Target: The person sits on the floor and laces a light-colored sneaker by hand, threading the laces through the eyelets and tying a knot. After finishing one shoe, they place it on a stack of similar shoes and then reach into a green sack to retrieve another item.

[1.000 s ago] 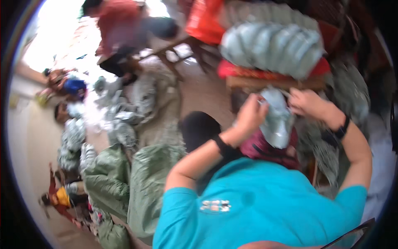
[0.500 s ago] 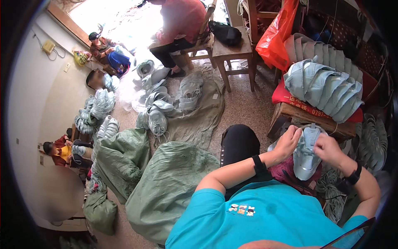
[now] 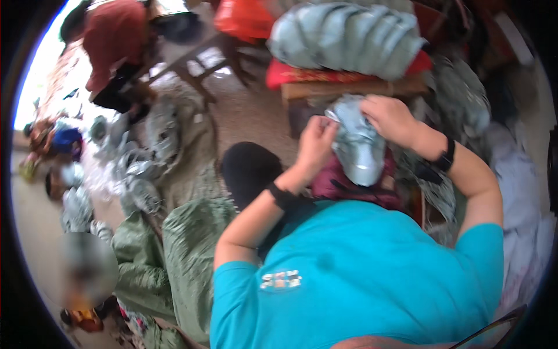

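at the top centre of the frame a stack of pale grey-blue bundles (image 3: 349,35) lies on a red cushion (image 3: 302,74) over a wooden bench (image 3: 349,90), with an orange bag (image 3: 244,17) just to its left. more grey bundles (image 3: 139,168) are scattered across the floor in the left half of the frame, and olive-green sacks (image 3: 180,256) lie at the lower left, beside your turquoise shirt (image 3: 349,273). a person in a red top (image 3: 113,38) sits at the upper left by a wooden stool (image 3: 203,64). any labels or print are too blurred to tell. in the centre right, just below the bench, you hold a silvery grey folded piece (image 3: 357,145) over a maroon cloth (image 3: 343,186). your left hand (image 3: 317,145) grips its left edge with curled fingers, and your right hand (image 3: 392,119) closes over its upper right corner. the piece sits between both hands, touching each, its lower end hanging free.
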Tool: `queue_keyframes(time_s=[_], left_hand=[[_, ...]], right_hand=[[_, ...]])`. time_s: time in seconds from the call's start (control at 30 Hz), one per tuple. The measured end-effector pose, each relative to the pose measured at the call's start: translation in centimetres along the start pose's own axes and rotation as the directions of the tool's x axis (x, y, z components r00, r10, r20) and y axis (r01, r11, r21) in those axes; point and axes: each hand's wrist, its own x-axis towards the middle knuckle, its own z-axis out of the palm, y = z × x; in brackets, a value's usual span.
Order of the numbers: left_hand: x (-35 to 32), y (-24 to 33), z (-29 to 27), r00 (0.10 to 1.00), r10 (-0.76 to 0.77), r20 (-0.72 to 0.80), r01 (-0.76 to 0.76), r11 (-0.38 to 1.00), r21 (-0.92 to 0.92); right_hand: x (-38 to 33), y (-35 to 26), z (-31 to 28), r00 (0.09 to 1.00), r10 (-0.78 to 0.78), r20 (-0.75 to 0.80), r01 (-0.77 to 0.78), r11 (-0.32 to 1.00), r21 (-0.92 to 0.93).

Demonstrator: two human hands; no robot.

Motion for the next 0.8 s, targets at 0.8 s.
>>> queue_keyframes(time_s=[0.8], left_hand=[[-1.5, 2.1, 1.5, 0.984, 0.140, 0.110, -0.178, 0.751, 0.636]], right_hand=[[-0.7, -1.8, 2.2, 0.996, 0.086, 0.036, -0.086, 0.996, -0.008]])
